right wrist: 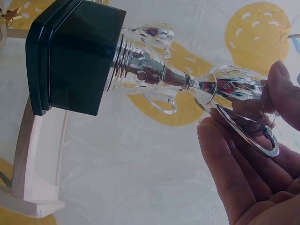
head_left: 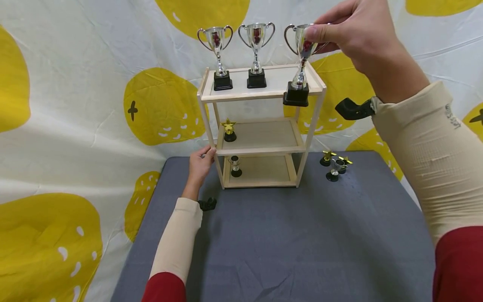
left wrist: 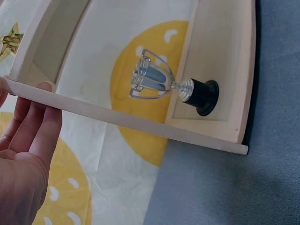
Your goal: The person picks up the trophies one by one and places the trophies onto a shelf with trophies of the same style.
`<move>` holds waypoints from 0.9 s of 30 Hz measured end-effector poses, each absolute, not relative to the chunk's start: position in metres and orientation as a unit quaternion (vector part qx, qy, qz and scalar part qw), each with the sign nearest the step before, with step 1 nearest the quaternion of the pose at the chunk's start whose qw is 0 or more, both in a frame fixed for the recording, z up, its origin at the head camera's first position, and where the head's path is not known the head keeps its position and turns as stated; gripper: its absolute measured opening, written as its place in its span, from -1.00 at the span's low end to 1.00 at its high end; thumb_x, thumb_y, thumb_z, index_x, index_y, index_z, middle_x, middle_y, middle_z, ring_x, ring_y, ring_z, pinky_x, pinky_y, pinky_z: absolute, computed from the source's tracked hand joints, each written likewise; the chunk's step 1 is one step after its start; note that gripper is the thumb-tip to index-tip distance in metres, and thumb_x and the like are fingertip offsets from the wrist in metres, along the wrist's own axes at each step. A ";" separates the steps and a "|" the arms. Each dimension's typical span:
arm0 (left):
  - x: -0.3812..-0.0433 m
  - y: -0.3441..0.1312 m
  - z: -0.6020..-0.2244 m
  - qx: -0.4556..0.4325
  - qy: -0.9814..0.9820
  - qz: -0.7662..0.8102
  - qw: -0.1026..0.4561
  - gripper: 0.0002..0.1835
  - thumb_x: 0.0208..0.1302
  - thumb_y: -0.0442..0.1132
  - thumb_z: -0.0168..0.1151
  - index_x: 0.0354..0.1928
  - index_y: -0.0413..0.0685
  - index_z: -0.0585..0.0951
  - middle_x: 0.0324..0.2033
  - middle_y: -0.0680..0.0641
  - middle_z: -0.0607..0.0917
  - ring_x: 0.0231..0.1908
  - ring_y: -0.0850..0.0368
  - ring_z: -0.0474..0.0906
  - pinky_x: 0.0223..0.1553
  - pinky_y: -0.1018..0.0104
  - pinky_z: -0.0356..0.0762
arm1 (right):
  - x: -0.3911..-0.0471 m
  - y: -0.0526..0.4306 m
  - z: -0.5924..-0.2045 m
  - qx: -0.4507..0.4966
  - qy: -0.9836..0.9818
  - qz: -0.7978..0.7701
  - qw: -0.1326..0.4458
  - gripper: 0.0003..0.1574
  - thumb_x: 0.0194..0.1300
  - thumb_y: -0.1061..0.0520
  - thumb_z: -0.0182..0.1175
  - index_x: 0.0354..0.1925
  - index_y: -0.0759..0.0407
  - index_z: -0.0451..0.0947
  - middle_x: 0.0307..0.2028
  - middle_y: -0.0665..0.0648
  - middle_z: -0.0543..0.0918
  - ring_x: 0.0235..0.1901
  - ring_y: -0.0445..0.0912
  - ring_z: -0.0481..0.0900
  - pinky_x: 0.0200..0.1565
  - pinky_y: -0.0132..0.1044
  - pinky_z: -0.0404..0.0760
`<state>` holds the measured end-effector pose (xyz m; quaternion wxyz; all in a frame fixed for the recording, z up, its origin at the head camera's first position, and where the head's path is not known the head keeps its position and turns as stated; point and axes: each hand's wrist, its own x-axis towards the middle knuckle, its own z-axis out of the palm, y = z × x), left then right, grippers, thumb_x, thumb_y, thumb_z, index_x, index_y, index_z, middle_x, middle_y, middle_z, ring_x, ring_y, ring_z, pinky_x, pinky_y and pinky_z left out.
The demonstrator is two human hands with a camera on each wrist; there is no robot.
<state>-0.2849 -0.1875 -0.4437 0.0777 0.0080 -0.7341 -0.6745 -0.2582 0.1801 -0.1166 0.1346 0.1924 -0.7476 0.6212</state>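
Note:
My right hand (head_left: 364, 35) pinches a large silver trophy cup (head_left: 300, 77) by its bowl, thumb in front. Its black base overlaps the top shelf's front right corner in the head view; whether it touches is unclear. Two similar silver trophies, left (head_left: 221, 79) and middle (head_left: 256, 77), stand upright on the top shelf of the wooden rack (head_left: 260, 151). With its fingers around the rack's left front post, my left hand (head_left: 200, 167) grips at middle-shelf height. A gold star trophy (head_left: 229, 133) stands on the middle shelf, and a small silver cup (left wrist: 154, 79) on the bottom one.
On the grey tabletop (head_left: 264, 243), right of the rack, stand another small silver cup (head_left: 334, 171) and two gold star trophies, one behind left (head_left: 326, 157) and one behind right (head_left: 345, 161). A white curtain (head_left: 94, 105) with yellow fruit shapes hangs behind.

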 end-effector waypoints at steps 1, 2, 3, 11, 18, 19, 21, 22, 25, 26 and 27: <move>-0.285 -0.188 -0.444 0.008 -0.734 -0.674 0.077 -0.54 0.54 -0.19 0.23 0.36 -0.25 0.58 0.35 -0.34 0.57 0.31 -0.22 0.59 0.33 0.02 0.61 | -0.260 0.180 -0.116 0.189 -0.747 0.624 0.131 -0.81 0.18 0.24 0.52 -0.23 0.32 0.81 -0.38 -0.01 0.84 -0.43 -0.17 0.80 -0.23 -0.50 0.79; -0.285 -0.188 -0.443 0.008 -0.735 -0.674 0.076 -0.54 0.54 -0.19 0.23 0.36 -0.25 0.57 0.36 -0.34 0.56 0.31 -0.23 0.58 0.33 0.02 0.61 | -0.261 0.180 -0.116 0.185 -0.747 0.626 0.129 -0.80 0.17 0.24 0.53 -0.23 0.32 0.81 -0.38 -0.01 0.84 -0.43 -0.17 0.80 -0.23 -0.51 0.79; -0.285 -0.188 -0.443 0.008 -0.735 -0.674 0.075 -0.54 0.55 -0.19 0.22 0.37 -0.25 0.56 0.37 -0.34 0.55 0.32 -0.23 0.58 0.33 0.03 0.61 | -0.262 0.179 -0.116 0.181 -0.748 0.625 0.127 -0.80 0.16 0.23 0.53 -0.23 0.32 0.81 -0.38 -0.01 0.84 -0.43 -0.17 0.79 -0.24 -0.51 0.79; -0.286 -0.189 -0.445 0.005 -0.738 -0.671 0.069 -0.50 0.54 -0.16 0.23 0.40 -0.25 0.53 0.40 -0.33 0.53 0.34 -0.22 0.56 0.35 0.04 0.60 | -0.274 0.180 -0.113 0.153 -0.773 0.604 0.121 -0.82 0.19 0.18 0.51 -0.22 0.22 0.81 -0.38 -0.07 0.81 -0.40 -0.19 0.74 -0.22 -0.60 0.75; -0.285 -0.188 -0.445 0.001 -0.743 -0.665 0.074 -0.52 0.55 -0.14 0.23 0.38 -0.21 0.56 0.40 -0.31 0.53 0.30 -0.22 0.60 0.32 0.05 0.64 | -0.283 0.180 -0.113 0.151 -0.796 0.573 0.123 -0.84 0.24 0.13 0.49 -0.19 0.14 0.81 -0.36 -0.12 0.78 -0.38 -0.22 0.71 -0.18 -0.67 0.71; -0.284 -0.188 -0.445 -0.001 -0.744 -0.664 0.075 -0.52 0.55 -0.14 0.22 0.38 -0.21 0.57 0.40 -0.31 0.53 0.30 -0.22 0.60 0.32 0.06 0.65 | -0.284 0.180 -0.113 0.149 -0.798 0.571 0.123 -0.86 0.25 0.13 0.48 -0.20 0.12 0.81 -0.36 -0.12 0.77 -0.38 -0.22 0.71 -0.18 -0.67 0.71; -0.284 -0.188 -0.445 -0.004 -0.745 -0.662 0.076 -0.54 0.55 -0.15 0.22 0.37 -0.20 0.58 0.39 -0.31 0.54 0.29 -0.22 0.60 0.32 0.06 0.65 | -0.287 0.180 -0.113 0.145 -0.801 0.568 0.122 -0.88 0.26 0.14 0.47 -0.20 0.11 0.81 -0.36 -0.13 0.77 -0.37 -0.22 0.70 -0.18 -0.67 0.71; -0.284 -0.188 -0.445 -0.005 -0.745 -0.663 0.077 -0.54 0.56 -0.15 0.21 0.37 -0.20 0.58 0.39 -0.31 0.54 0.30 -0.22 0.60 0.32 0.05 0.64 | -0.288 0.180 -0.112 0.142 -0.803 0.566 0.120 -0.89 0.27 0.15 0.47 -0.20 0.10 0.81 -0.37 -0.13 0.76 -0.37 -0.22 0.70 -0.18 -0.67 0.71; -0.284 -0.189 -0.445 -0.004 -0.744 -0.664 0.079 -0.55 0.56 -0.16 0.21 0.36 -0.21 0.59 0.39 -0.31 0.54 0.30 -0.22 0.60 0.32 0.05 0.64 | -0.294 0.179 -0.111 0.131 -0.807 0.564 0.115 -0.88 0.28 0.15 0.47 -0.19 0.10 0.81 -0.38 -0.15 0.76 -0.38 -0.24 0.71 -0.19 -0.68 0.70; -0.284 -0.189 -0.445 -0.003 -0.743 -0.664 0.080 -0.55 0.56 -0.16 0.21 0.36 -0.21 0.59 0.39 -0.31 0.54 0.30 -0.22 0.60 0.32 0.06 0.64 | -0.296 0.178 -0.110 0.127 -0.807 0.565 0.113 -0.86 0.27 0.15 0.47 -0.17 0.11 0.81 -0.38 -0.15 0.76 -0.38 -0.24 0.71 -0.20 -0.68 0.71; -0.284 -0.189 -0.445 -0.001 -0.744 -0.663 0.081 -0.55 0.56 -0.16 0.21 0.36 -0.21 0.59 0.39 -0.30 0.54 0.29 -0.22 0.61 0.31 0.06 0.65 | -0.297 0.178 -0.110 0.122 -0.808 0.566 0.110 -0.83 0.26 0.14 0.48 -0.16 0.13 0.81 -0.38 -0.15 0.77 -0.39 -0.25 0.72 -0.21 -0.68 0.71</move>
